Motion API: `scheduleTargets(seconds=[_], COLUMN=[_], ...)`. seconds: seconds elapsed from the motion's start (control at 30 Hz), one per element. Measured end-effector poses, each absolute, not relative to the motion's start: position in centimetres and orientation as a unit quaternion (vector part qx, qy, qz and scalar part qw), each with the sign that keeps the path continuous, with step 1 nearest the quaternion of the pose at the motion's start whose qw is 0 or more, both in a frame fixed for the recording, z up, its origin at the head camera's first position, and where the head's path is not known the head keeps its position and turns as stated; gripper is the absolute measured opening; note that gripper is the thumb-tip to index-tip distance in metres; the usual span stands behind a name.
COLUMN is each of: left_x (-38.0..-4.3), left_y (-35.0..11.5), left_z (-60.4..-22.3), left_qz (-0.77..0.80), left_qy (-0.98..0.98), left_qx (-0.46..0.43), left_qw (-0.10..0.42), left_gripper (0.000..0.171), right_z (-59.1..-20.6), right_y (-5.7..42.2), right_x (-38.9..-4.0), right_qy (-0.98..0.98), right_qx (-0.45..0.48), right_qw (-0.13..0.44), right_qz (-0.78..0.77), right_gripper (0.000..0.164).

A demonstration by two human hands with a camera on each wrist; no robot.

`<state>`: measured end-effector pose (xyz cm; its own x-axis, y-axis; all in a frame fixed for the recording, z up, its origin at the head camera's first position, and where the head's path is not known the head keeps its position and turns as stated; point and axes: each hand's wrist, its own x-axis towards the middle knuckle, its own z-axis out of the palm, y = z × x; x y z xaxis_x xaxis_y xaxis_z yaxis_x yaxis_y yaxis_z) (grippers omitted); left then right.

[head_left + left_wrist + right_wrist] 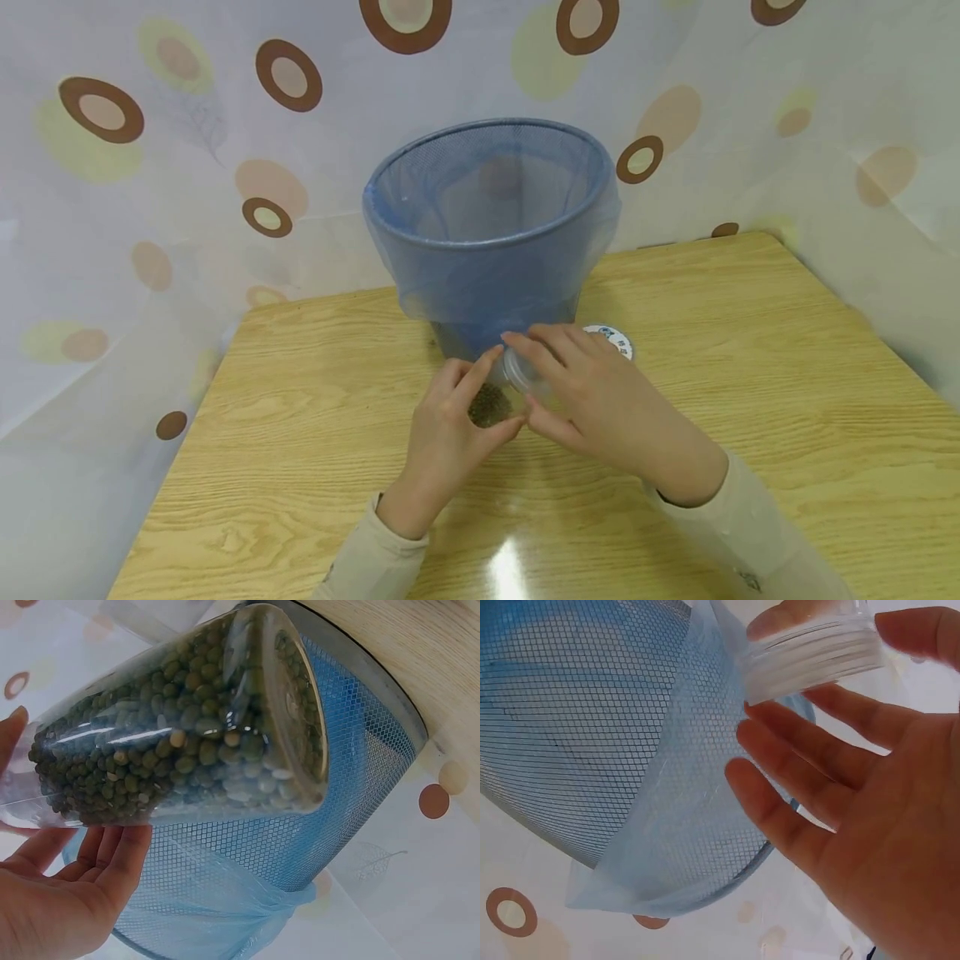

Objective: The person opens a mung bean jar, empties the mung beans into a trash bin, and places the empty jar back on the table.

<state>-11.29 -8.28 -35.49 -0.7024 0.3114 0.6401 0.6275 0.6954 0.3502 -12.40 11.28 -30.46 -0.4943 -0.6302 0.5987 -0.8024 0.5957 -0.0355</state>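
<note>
A clear plastic jar of green mung beans (pixel 172 727) is held by my left hand (pixel 442 429), thumb and forefinger bent round it. In the left wrist view, fingertips of my left hand (pixel 82 892) touch its side, with its base facing the camera. My right hand (pixel 592 392) is at the jar's clear threaded top (pixel 517 372). The right wrist view shows the thumb and fingers of my right hand (pixel 870 772) on either side of that threaded piece (pixel 814 660); whether it is neck or lid is unclear.
Behind my hands stands a mesh bin (pixel 495 283) lined with a blue plastic bag. A round white disc with blue print (pixel 618 340) lies partly hidden behind my right hand on the wooden table (pixel 300 467). Patterned sheeting (pixel 225 125) rises around the table.
</note>
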Motion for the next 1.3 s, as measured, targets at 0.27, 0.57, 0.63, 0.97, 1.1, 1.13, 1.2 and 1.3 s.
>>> scheduleTargets(seconds=[0.27, 0.57, 0.63, 0.97, 1.1, 1.13, 1.2, 1.3], left_x=[-11.2, -11.0, -10.9, -10.7, -10.6, -10.6, -10.6, -10.6], left_y=[-8.0, -7.8, -7.8, -7.9, -8.0, -8.0, -8.0, -8.0], left_z=[-35.3, -35.3, -35.3, -35.1, -35.0, -35.0, -35.0, -35.0], left_qz=[-0.277, -0.287, -0.287, -0.294, -0.301, -0.304, -0.31, -0.318], left_qy=[-0.874, -0.869, -0.869, -0.874, -0.874, -0.874, -0.873, -0.871], left_qx=[-0.281, -0.284, -0.284, -0.283, -0.284, -0.283, -0.282, -0.283], left_qw=[0.283, 0.286, 0.285, 0.263, 0.255, 0.253, 0.248, 0.246], left_gripper=[0.079, 0.075, 0.075, 0.074, 0.075, 0.075, 0.075, 0.075], right_z=[-30.7, -31.0, -31.1, -30.8, -30.5, -30.4, -30.3, -30.2], right_y=[10.4, 10.5, 10.6, 10.9, 11.2, 11.3, 11.5, 11.8], right_x=[-12.1, -11.9, -11.9, -12.1, -12.0, -12.0, -11.9, -11.9], right_qy=[-0.872, -0.892, -0.892, -0.877, -0.872, -0.87, -0.866, -0.859], right_qx=[0.341, 0.315, 0.316, 0.354, 0.372, 0.378, 0.387, 0.398], right_qw=[0.31, 0.277, 0.275, 0.262, 0.239, 0.231, 0.215, 0.194], right_qz=[0.166, 0.169, 0.169, 0.195, 0.211, 0.217, 0.234, 0.257], right_gripper=[0.077, 0.078, 0.076, 0.068, 0.064, 0.063, 0.059, 0.055])
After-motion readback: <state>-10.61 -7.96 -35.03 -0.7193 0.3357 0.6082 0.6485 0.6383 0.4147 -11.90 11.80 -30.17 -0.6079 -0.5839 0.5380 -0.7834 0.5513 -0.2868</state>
